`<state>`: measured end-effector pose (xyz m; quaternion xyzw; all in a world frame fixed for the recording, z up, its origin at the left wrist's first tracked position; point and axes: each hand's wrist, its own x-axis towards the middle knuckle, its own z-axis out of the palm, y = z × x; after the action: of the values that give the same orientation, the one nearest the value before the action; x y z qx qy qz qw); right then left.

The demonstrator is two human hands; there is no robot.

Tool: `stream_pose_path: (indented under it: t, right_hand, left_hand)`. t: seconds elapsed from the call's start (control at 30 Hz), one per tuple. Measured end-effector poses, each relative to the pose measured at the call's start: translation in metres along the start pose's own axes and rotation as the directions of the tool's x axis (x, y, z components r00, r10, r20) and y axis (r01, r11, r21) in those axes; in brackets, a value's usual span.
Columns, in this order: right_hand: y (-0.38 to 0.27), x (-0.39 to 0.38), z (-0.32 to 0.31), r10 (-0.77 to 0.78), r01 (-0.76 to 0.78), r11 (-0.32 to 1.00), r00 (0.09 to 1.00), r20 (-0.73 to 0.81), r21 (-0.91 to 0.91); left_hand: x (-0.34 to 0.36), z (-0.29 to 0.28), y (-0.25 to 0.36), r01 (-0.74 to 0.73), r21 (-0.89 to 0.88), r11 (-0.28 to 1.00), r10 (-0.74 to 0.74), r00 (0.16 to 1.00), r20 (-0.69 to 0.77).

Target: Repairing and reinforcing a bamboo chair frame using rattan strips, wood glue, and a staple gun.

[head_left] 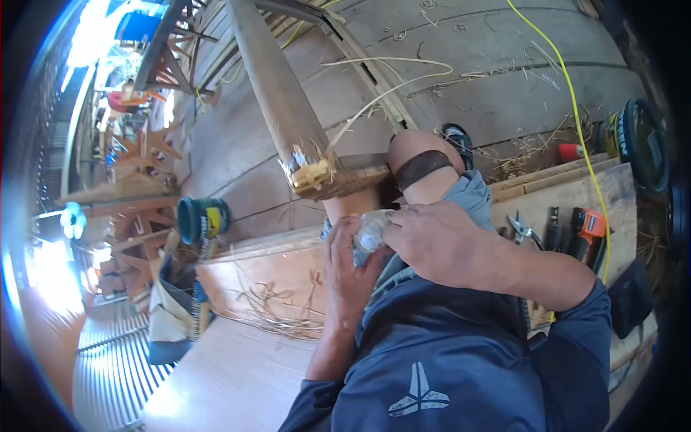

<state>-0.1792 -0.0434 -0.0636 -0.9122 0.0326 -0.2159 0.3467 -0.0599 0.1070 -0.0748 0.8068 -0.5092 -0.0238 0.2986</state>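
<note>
Both hands meeting over the lap: left hand (350, 268) cupped under a crumpled, pale translucent bundle (371, 232), fingers curled up around it; right hand (439, 241) laid over from the other side, fingers closed on the same bundle. Most of the bundle hidden between palms and fingers; material hard to make out, perhaps plastic wrap or cloth. Just beyond, a bent knee (414, 155) with a dark brown strap (422, 166) around it, and the frayed, yellowish end of a thick wooden pole (277, 93) resting against the leg, upper end cut off at the top edge. Thin rattan strips (273, 309) scattered on the wooden surface (237, 374) to the left. On the right, pliers (521, 229) and an orange power tool (586, 227) on a plank, partly hidden behind the right forearm. Yellow cord (576, 122) running down past them. Blue can (201, 218) on the floor at left, label unreadable. Far left blown out by glare, details lost.
</note>
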Motion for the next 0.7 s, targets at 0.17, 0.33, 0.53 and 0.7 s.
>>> stream_pose_path:
  t: [0.17, 0.33, 0.53, 0.7]
  right_hand:
    - [0.021, -0.007, -0.004, 0.202, -0.190, 0.962, 0.978, -0.047, 0.194]
    - [0.037, -0.013, 0.000, 0.322, -0.165, 0.824, 0.924, -0.208, 0.542]
    - [0.047, 0.001, 0.003, 0.577, -0.172, 0.170, 0.815, 0.043, 0.970]
    - [0.059, 0.040, 0.033, 0.574, 0.099, -0.013, 0.815, -0.074, 0.995]
  left_hand:
    - [-0.007, 0.014, -0.011, 0.092, -0.256, 0.962, -0.090, 0.996, 0.018]
    - [0.001, 0.021, -0.010, 0.142, -0.499, 0.855, -0.181, 0.983, -0.030]
    - [0.009, 0.020, -0.006, 0.247, -0.646, 0.722, -0.335, 0.942, -0.015]
    - [0.007, 0.013, -0.006, 0.223, -0.711, 0.667, -0.387, 0.919, -0.074]
